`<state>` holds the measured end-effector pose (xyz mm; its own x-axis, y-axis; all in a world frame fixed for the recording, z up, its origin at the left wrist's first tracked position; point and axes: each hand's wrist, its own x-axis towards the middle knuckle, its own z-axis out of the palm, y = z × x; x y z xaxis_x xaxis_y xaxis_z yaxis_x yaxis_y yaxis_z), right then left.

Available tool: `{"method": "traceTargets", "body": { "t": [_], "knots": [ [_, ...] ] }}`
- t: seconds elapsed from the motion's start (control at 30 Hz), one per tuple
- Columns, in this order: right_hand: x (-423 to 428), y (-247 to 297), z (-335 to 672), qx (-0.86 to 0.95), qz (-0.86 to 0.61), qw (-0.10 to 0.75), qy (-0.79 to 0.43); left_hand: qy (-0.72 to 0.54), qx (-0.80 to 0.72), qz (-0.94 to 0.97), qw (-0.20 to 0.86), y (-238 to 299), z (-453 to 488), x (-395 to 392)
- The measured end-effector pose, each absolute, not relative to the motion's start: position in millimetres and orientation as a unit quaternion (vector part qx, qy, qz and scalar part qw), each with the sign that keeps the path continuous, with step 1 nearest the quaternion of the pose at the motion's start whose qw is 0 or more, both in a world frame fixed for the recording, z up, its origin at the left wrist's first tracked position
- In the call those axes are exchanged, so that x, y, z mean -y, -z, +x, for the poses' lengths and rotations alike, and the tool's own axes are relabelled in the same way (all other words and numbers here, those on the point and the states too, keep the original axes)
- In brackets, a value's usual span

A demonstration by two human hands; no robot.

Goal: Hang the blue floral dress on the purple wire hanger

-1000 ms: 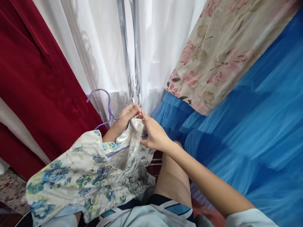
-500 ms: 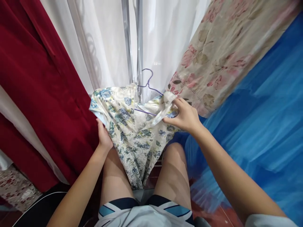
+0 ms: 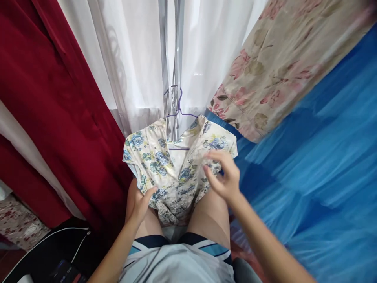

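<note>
- The left hand (image 3: 138, 202) grip is pinching the floral blouse (image 3: 165, 165) at its lower edge.
- The right hand (image 3: 222, 177) grip is hovering half-open beside it.
- The blouse is hanging above both grips, long axis vertical, collar up on a purple hanger (image 3: 180, 113).

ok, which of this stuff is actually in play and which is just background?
In play:
floral blouse on the purple hanger, up against the metal poles
left hand pinching the blouse's lower edge
right hand, fingers open, at its right side

Just around:
red garment
white curtain
pink-flowered cloth
blue tulle
</note>
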<state>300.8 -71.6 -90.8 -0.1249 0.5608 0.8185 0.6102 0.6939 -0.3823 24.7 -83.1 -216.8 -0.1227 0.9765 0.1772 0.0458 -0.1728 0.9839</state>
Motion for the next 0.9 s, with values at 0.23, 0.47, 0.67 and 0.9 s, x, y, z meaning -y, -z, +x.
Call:
{"method": "traceTargets", "body": {
  "t": [0.23,0.47,0.67,0.9],
  "knots": [
    [88,189,230,0.722,-0.449,0.394,-0.35,-0.565,-0.518,0.545,0.338,196,35,106],
    [82,184,221,0.687,-0.407,0.445,-0.405,-0.534,-0.511,0.549,0.391,187,35,114],
    [95,174,233,0.661,-0.394,0.449,-0.454,-0.529,-0.484,0.53,0.454,188,35,118],
    [97,176,230,0.586,-0.362,0.49,-0.535,-0.514,-0.491,0.542,0.449,179,43,121]
  ]
}}
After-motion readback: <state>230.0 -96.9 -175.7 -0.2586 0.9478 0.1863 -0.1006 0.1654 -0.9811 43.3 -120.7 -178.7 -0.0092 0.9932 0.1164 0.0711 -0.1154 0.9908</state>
